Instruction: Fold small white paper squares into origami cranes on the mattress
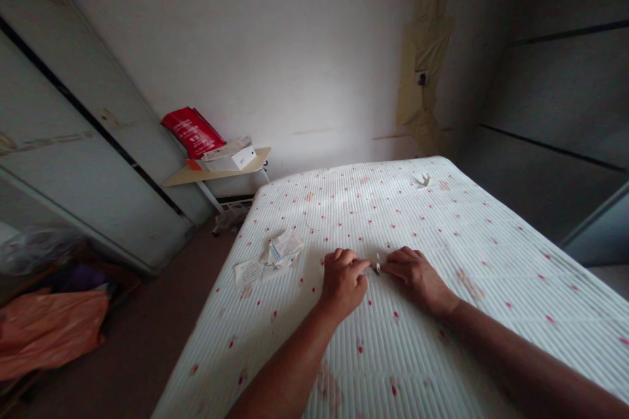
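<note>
A small white and dark object (377, 264) stands on the white ribbed mattress (393, 353) between my two hands; it is too small to make out. My left hand (343, 280) is just left of it, fingers curled, with the index finger pointing at the object. To the right, my right hand (415, 275) rests low over the mattress with its fingertips at the object's other side. What either hand grips, if anything, is too small to tell. Folded printed papers (285, 249) lie on the mattress to the left of my left hand.
A small white item (423, 180) lies near the mattress's far edge. Beyond the far left corner, a small table (187, 177) holds a white box (236, 157) and a red packet (192, 133). An orange bag (52, 327) is at the lower left. Cabinets flank both sides.
</note>
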Motion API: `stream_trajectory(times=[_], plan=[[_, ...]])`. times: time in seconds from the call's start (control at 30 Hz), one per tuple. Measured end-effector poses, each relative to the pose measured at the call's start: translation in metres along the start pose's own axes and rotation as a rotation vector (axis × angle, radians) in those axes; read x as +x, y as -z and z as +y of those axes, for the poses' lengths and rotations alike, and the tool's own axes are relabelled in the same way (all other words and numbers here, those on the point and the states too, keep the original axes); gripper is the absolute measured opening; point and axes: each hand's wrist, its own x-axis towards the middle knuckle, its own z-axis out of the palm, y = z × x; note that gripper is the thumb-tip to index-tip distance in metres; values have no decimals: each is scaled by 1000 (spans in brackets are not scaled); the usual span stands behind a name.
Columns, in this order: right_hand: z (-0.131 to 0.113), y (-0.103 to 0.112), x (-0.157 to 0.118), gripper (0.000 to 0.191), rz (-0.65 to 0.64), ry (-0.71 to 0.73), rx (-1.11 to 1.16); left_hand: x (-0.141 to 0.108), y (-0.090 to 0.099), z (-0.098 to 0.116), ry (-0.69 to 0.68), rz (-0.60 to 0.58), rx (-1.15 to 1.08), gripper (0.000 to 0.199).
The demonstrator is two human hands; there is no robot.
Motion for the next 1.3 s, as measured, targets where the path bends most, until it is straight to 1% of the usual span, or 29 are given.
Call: stream_trajectory(times=[0.07,0.13,0.23,0.33,0.5,0.67,0.83,0.9,1.03,1.2,1.3], plan=[[2,-1,-1,23,15,8,19,-1,0,-4,-25,13,-49,28],[5,-2,-2,24,41,5,57,-1,-1,-4,-56,2,-53,26],[4,-2,-2,18,63,-16,118,0,-2,1,-75,-40,-16,18],[-2,1,1,14,35,6,89,4,-4,6,-59,-65,20,7],[-10,3,9,23,19,42,-82,12,-9,9,-77,-55,85,15],[-7,3,11,25,30,166,-178,16,-13,9,-122,-35,110,14],[-2,4,12,27,39,261,-269,17,-15,9,-185,-14,143,13],[0,5,13,27,13,290,-277,17,-15,7,-213,-20,156,16],[4,5,14,30,-34,310,-225,19,-17,2,-295,-38,174,22],[9,1,15,31,-35,315,-188,23,-17,-3,-417,-65,174,24],[11,-1,14,29,-41,310,-189,25,-17,-6,-451,-68,175,25]])
